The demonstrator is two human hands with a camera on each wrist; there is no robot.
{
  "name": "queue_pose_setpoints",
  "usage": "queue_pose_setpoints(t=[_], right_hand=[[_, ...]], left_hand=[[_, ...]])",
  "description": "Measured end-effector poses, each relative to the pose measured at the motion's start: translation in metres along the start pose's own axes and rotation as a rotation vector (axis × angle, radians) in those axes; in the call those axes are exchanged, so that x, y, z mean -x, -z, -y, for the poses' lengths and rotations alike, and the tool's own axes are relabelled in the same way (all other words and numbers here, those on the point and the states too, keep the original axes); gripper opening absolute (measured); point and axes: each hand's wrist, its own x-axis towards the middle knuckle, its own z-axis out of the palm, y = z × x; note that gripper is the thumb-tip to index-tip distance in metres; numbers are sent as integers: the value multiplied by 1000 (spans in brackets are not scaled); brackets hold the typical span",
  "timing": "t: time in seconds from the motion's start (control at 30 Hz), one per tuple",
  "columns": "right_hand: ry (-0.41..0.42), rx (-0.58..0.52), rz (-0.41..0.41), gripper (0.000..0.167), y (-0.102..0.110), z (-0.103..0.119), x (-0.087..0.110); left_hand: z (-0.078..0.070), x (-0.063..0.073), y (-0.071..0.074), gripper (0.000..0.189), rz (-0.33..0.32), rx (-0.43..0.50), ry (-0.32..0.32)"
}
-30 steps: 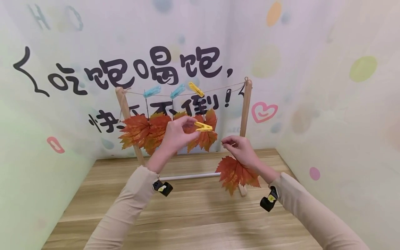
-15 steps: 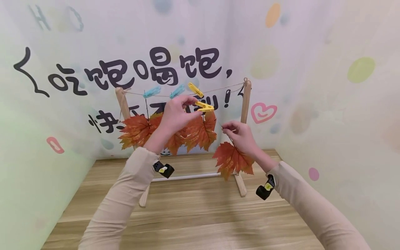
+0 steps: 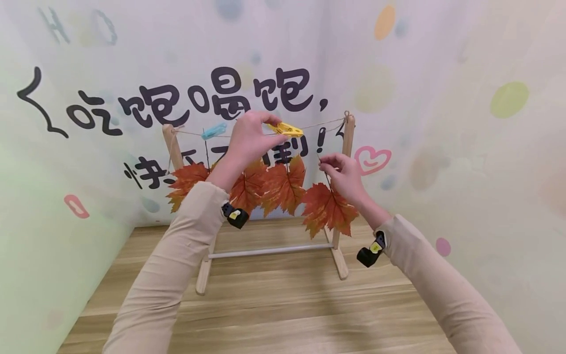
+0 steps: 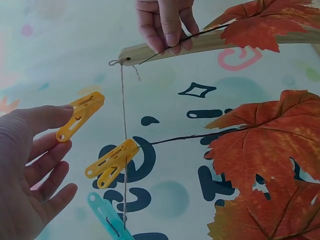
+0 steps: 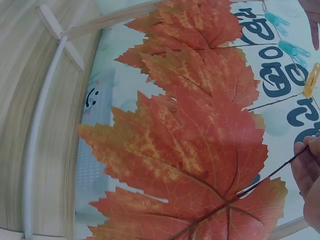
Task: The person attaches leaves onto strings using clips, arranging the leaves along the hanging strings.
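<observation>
My left hand (image 3: pixel 249 140) pinches a yellow clothespin (image 4: pixel 82 116) between thumb and index finger, up at the height of the string (image 3: pixel 316 126). In the left wrist view it is beside the string, apart from it. My right hand (image 3: pixel 345 178) grips the dark stem of an orange-red maple leaf (image 3: pixel 329 209), just left of the right post; the leaf hangs below the fingers. Another yellow clothespin (image 4: pixel 112 162) clips a leaf stem to the string. Similar leaves (image 3: pixel 284 187) hang to its left from blue clothespins (image 3: pixel 214 131), one partly hidden behind my left hand.
The string runs between two wooden posts (image 3: pixel 349 135) of a stand on a wood-grain table (image 3: pixel 274 305). A white crossbar (image 3: pixel 269 251) joins the posts low down. Behind is a wall (image 3: pixel 283 44) with black lettering. A pale blue panel with a smiley (image 5: pixel 92 130) stands behind the leaves.
My left hand has risen with the yellow clothespin from leaf height to the string. My right hand has also moved up, lifting the leaf it holds from low by the stand's foot.
</observation>
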Motion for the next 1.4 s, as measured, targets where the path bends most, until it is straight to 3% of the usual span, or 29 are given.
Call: queue_pose_setpoints(t=[0.27,0.5,0.7,1.1,1.4], right_hand=[[-66,-71,-51,16,-2,-3,-12],[-118,-139,-38,20,-3,6,-17],[-125,-144,-68,20,-7,-1,-28],[-152,-142,-118,19,-14,4,-37],[-172,-200,-180,18,-21,10,-44]], left_hand=[[-3,-16,-4,34,27,-76,51],[1,-20,-7,35,40,-107,60],[3,-23,-10,36,34,-91,51],[-2,-32,-18,34,28,-105,95],[-4,-39,-23,32,59,-19,110]])
